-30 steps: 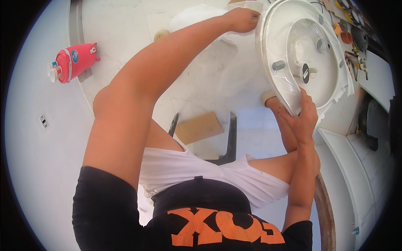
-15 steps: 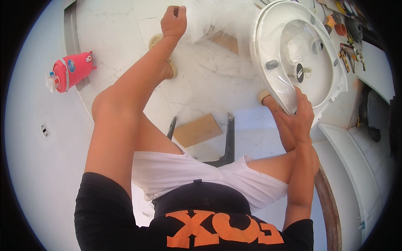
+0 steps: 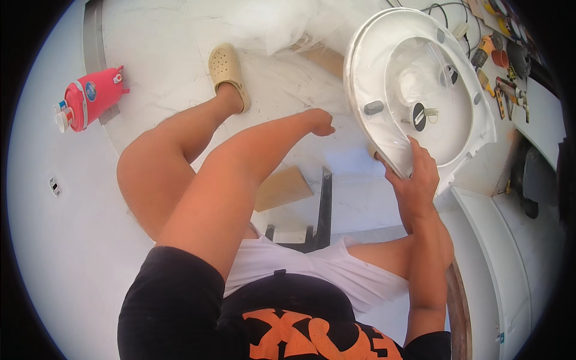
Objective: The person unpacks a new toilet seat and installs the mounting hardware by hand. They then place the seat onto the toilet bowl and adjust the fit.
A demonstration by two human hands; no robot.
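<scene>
My right hand (image 3: 418, 183) grips the lower edge of a white toilet seat (image 3: 366, 90), thumb and fingers on either side of the rim. The seat is raised and tilted; oval grey pads dot its ring, and clear plastic film covers it partly. Through its opening I see a dark round part (image 3: 418, 117) with a pale loop next to it. My left hand (image 3: 322, 123) hangs over the floor a little left of the seat, not touching it. Its fingers are curled in, with nothing showing between them.
A pink drink jug (image 3: 96, 99) stands by the left wall. Crumpled clear plastic (image 3: 276, 24) lies on the far floor. A cardboard piece (image 3: 283, 189) lies between my legs beside a black stool leg (image 3: 324, 207). Tools, including a yellow drill (image 3: 482, 53), are at far right.
My left hand has swung down and to the right, from near the crumpled plastic toward the seat. The seat, still in my right hand, sits slightly lower and further left in the picture.
</scene>
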